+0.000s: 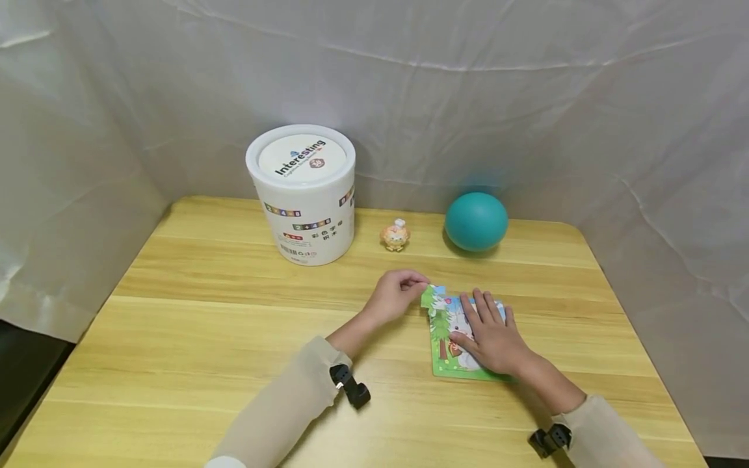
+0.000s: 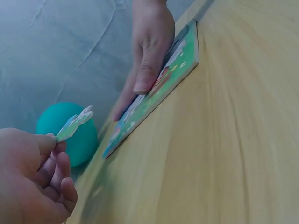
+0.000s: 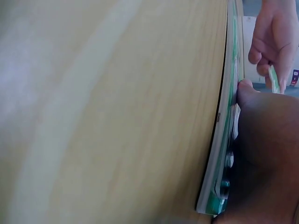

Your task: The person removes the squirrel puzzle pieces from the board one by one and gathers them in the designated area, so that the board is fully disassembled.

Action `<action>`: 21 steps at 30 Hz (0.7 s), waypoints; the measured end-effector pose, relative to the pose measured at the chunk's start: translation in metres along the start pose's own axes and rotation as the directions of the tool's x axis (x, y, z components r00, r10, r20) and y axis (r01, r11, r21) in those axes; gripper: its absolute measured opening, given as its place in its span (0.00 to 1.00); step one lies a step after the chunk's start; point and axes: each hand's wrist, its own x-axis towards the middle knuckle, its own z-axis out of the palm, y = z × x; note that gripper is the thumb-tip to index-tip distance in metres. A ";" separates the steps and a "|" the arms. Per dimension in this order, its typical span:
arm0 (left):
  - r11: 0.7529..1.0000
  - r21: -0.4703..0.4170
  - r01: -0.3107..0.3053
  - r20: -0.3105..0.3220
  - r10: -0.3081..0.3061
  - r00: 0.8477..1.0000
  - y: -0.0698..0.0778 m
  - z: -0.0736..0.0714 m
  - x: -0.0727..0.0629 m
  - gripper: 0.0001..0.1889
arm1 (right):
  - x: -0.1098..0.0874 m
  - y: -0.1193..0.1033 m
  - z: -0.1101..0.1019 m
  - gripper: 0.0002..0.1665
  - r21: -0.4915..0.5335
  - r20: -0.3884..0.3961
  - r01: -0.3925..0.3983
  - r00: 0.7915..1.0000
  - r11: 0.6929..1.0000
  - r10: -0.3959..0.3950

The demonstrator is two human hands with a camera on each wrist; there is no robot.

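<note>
Between its thumb and fingers my left hand [image 1: 396, 298] pinches a small jigsaw puzzle piece [image 1: 432, 296], green with white and a bit of blue. In the left wrist view the piece [image 2: 74, 125] is held up off the table. It is at the upper left corner of a picture puzzle board [image 1: 440, 354] with a green border, a tree and a white animal. My right hand [image 1: 493, 335] lies flat with spread fingers on the board's right part and hides much of the picture. In the right wrist view the board's edge [image 3: 216, 154] rests on the table.
A white lidded bucket [image 1: 304, 195] with printed letters stands at the back left of the wooden table [image 1: 234, 338]. A small orange figurine [image 1: 395, 236] with a white hat and a teal ball [image 1: 476, 221] are behind the board. Grey cloth [image 1: 409, 97] hangs around the table.
</note>
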 end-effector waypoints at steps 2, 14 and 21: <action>1.000 0.000 -0.008 0.000 0.008 1.000 0.000 -0.008 -0.003 0.08 | 0.000 0.000 -0.001 0.50 0.001 -0.001 0.001 1.000 1.000 -0.001; 0.997 -0.055 0.055 -0.018 -0.056 0.998 -0.012 -0.063 -0.027 0.08 | -0.001 0.003 0.005 0.50 0.018 -0.044 0.029 0.999 0.999 -0.029; 0.997 0.014 0.079 -0.062 -0.078 0.995 -0.026 -0.101 -0.045 0.08 | -0.001 0.001 0.003 0.50 0.000 -0.021 0.013 1.000 1.000 -0.013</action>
